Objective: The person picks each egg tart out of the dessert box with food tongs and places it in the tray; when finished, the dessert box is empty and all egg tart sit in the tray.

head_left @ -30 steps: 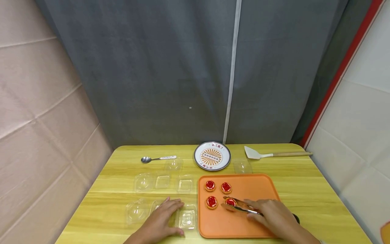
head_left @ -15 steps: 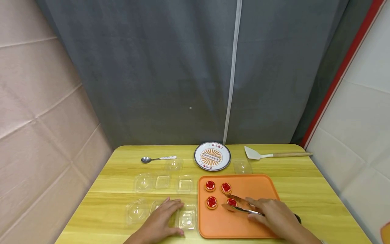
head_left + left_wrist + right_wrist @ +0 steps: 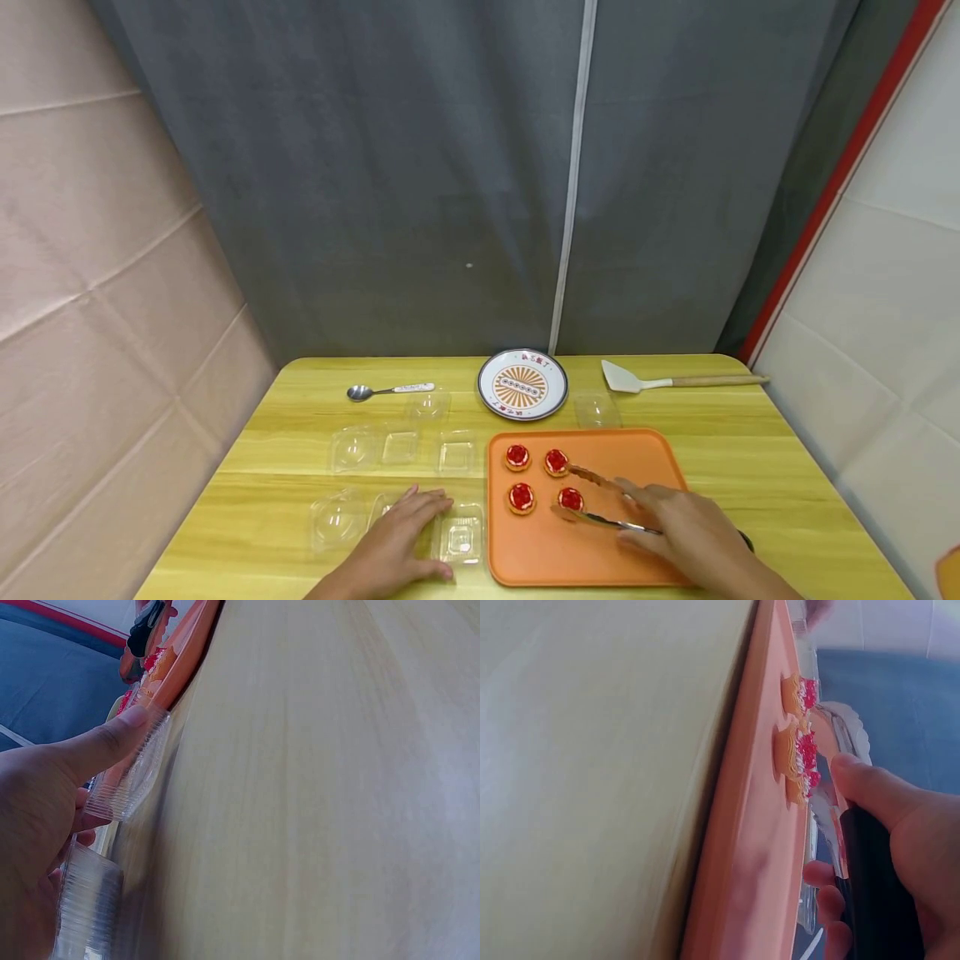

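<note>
My left hand spans a clear plastic container, fingers at its far edge and thumb at its near edge; in the left wrist view the thumb lies against the ribbed side. The right hand grips black-handled metal tongs, whose arms are spread. Between them, apart from both arms, sits a red-topped tart on the orange tray. Close to the far tong tip is another tart. Two more, the front left tart and back left tart, stand upright on the tray.
More clear containers lie open left of the tray, including a square one and a domed lid. Toward the back are a spoon, a patterned plate, a clear lid and a white spatula. A dark curtain hangs behind.
The tongs have opened wider around the front right tart and shifted slightly right with my right hand. My left hand and the container have stayed in place.
</note>
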### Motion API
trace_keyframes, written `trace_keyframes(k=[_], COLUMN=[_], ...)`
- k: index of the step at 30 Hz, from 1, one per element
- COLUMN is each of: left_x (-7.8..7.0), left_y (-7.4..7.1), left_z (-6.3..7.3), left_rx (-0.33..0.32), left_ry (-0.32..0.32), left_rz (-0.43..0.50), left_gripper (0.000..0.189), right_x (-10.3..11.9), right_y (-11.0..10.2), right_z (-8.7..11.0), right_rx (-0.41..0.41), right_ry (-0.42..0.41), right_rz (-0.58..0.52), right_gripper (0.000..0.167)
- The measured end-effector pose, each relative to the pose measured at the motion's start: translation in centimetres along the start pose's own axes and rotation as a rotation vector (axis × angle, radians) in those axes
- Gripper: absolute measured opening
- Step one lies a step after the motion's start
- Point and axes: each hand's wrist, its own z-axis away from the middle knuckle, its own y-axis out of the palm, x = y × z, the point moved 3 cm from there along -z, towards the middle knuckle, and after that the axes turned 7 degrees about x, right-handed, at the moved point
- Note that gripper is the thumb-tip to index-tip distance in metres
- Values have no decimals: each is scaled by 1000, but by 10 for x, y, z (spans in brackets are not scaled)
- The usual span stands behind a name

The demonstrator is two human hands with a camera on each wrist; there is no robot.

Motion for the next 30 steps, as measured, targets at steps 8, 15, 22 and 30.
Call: trace_keyframes(k=[8, 15, 22, 30], left_x=[-1, 0, 1, 0], left_y=[-1, -1, 1, 0], left_z=[0, 0, 0, 0], left_rx=[-7, -15, -23, -11], left_ry=[7, 17, 24, 18], left_rz=[-5, -8, -18, -8], left_gripper=[93, 92, 92, 92], right_x=[-13, -33, -51, -71], right_y=[-3, -8, -11, -18], right_z=[8, 13, 26, 33], right_rx=[47, 97, -29, -134], right_ry=[125, 243, 198, 280], right_rz=[-62, -174, -343, -310], right_gripper=[81, 96, 96, 103])
